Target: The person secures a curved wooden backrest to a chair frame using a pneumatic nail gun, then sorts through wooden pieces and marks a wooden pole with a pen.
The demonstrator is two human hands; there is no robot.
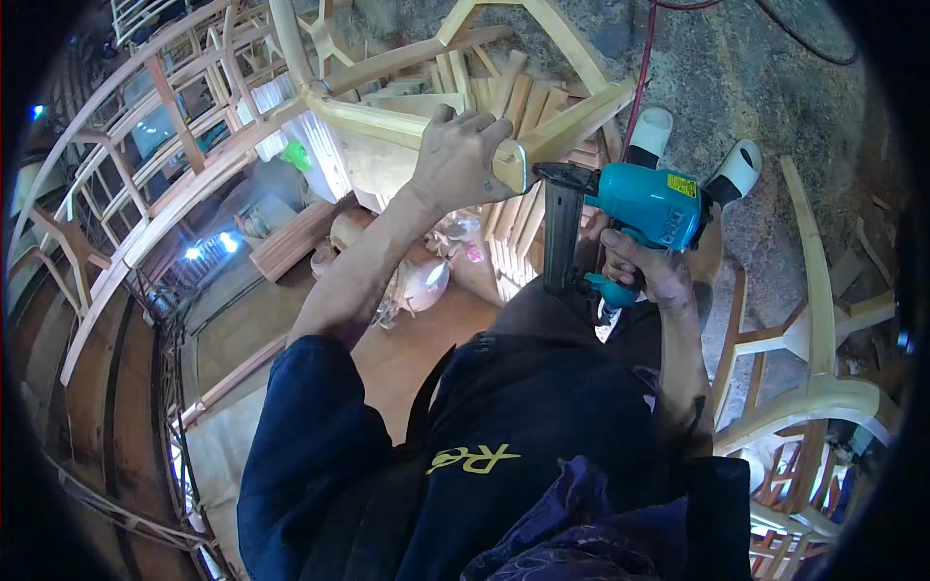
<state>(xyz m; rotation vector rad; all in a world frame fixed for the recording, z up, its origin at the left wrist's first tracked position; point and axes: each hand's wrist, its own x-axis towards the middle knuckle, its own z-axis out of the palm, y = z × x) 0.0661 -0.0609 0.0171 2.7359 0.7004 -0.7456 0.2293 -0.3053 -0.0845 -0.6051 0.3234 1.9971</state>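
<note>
My left hand point(463, 160) is wrapped over a pale wooden frame piece point(378, 123), close to its cut end. Around the handle of a teal nail gun point(647, 198) my right hand point(647, 266) is closed. The gun's dark nose meets or nearly meets the wood's end, just right of my left hand; exact contact cannot be made out. Its black magazine point(562, 232) points down toward my body. Angled wooden pieces point(572, 121) join the frame beyond my hands.
Curved wooden frames point(145, 237) stand at the left, and more frames point(819, 310) at the right. Wood strips point(523, 102) are stacked behind the held frame. A red hose point(644, 77) runs over the concrete floor point(736, 87). White-tipped footwear point(651, 134) shows beyond the gun.
</note>
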